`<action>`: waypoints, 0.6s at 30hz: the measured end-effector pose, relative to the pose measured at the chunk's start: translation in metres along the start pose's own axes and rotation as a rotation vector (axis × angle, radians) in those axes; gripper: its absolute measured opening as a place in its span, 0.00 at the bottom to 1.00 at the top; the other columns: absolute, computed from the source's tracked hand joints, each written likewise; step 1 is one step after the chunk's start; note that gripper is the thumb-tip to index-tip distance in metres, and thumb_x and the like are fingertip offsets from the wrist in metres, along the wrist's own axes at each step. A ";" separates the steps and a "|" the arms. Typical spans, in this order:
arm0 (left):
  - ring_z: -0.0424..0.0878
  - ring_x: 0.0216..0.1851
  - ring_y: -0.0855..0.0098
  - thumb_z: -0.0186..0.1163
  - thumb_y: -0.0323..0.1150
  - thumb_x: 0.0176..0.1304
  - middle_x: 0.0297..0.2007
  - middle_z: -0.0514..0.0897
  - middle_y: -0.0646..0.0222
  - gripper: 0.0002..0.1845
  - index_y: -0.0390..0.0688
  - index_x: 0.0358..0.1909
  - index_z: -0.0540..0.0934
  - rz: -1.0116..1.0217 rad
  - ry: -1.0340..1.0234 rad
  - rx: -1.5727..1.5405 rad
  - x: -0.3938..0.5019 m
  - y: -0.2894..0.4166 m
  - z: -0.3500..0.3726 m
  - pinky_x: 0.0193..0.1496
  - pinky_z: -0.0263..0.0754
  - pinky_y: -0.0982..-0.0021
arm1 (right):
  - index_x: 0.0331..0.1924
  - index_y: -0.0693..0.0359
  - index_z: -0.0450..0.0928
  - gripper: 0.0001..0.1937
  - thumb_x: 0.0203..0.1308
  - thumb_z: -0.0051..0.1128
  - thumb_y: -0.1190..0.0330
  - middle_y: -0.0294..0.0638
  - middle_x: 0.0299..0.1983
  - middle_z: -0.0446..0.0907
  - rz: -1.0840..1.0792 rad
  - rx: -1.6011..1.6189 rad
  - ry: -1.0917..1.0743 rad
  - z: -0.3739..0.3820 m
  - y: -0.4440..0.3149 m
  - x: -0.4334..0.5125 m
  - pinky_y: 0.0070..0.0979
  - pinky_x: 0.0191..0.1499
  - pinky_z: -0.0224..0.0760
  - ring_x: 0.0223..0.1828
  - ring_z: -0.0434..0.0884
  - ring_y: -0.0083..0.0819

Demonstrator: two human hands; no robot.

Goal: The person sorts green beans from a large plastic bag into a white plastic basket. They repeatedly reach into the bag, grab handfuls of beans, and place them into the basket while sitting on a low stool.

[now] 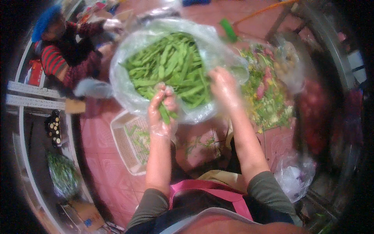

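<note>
A large clear plastic bag [122,79] stands open before me, heaped with flat green bean pods [172,63]. My left hand [159,109], in a thin clear plastic glove, is closed around a few green pods [165,114] above the bag's near edge. At the right side of the heap is my right hand [223,84], also gloved and blurred, with curled fingers; whether they pinch anything is hidden. Below and left of the bag, partly behind my left forearm, a white plastic basket [118,140] holds scattered pods and bits.
A pile of vegetable scraps [268,96] lies on the red tiled floor [102,169] at right. A co-worker in a blue cap [48,22] sits at upper left. A white bag [293,175] rests at lower right. Bagged greens [62,172] and a cardboard box [84,215] are at left.
</note>
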State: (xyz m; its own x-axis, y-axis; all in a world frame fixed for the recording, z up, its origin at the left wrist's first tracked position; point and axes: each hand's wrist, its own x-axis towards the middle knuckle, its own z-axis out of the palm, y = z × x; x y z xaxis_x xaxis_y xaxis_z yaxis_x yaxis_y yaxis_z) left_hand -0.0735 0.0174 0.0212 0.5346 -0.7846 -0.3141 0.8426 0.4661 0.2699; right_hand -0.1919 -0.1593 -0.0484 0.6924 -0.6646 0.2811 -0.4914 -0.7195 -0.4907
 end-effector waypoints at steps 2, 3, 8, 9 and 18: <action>0.69 0.24 0.79 0.55 0.26 0.64 0.29 0.75 0.67 0.06 0.41 0.42 0.73 -0.007 -0.041 -0.042 -0.001 0.001 -0.001 0.23 0.68 0.81 | 0.38 0.60 0.81 0.14 0.45 0.50 0.79 0.49 0.43 0.77 0.049 -0.036 -0.079 -0.001 0.002 0.002 0.38 0.50 0.71 0.48 0.77 0.47; 0.69 0.24 0.79 0.54 0.26 0.64 0.29 0.75 0.67 0.06 0.41 0.42 0.73 -0.007 -0.038 -0.027 -0.002 0.001 -0.002 0.22 0.68 0.81 | 0.36 0.60 0.81 0.12 0.46 0.51 0.78 0.48 0.42 0.78 0.055 -0.049 -0.114 -0.001 0.002 0.004 0.38 0.49 0.72 0.47 0.77 0.47; 0.72 0.24 0.77 0.57 0.25 0.61 0.26 0.76 0.69 0.08 0.41 0.42 0.75 -0.018 0.033 0.044 -0.002 0.008 -0.009 0.23 0.69 0.79 | 0.37 0.56 0.82 0.11 0.48 0.56 0.76 0.44 0.37 0.79 -0.234 0.097 0.274 -0.021 -0.008 0.010 0.35 0.38 0.75 0.37 0.80 0.43; 0.72 0.24 0.77 0.58 0.25 0.61 0.28 0.77 0.69 0.08 0.40 0.42 0.75 0.004 0.031 0.110 -0.002 0.008 -0.009 0.24 0.69 0.78 | 0.37 0.56 0.82 0.10 0.48 0.58 0.76 0.43 0.37 0.80 -0.287 0.150 0.394 -0.029 -0.014 0.009 0.34 0.37 0.75 0.36 0.80 0.42; 0.77 0.31 0.78 0.62 0.25 0.56 0.48 0.81 0.58 0.10 0.39 0.41 0.77 0.581 -0.058 0.863 -0.019 -0.009 0.002 0.33 0.73 0.78 | 0.37 0.65 0.80 0.10 0.48 0.59 0.80 0.45 0.35 0.81 -0.509 0.622 0.328 -0.080 -0.105 -0.023 0.35 0.39 0.76 0.37 0.81 0.43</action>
State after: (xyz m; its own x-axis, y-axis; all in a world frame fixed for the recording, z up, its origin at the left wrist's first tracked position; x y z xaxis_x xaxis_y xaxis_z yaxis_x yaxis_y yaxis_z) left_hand -0.0913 0.0279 0.0263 0.8194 -0.5625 0.1105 0.1115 0.3455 0.9318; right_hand -0.1985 -0.0842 0.0628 0.5150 -0.3850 0.7659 0.2810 -0.7683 -0.5751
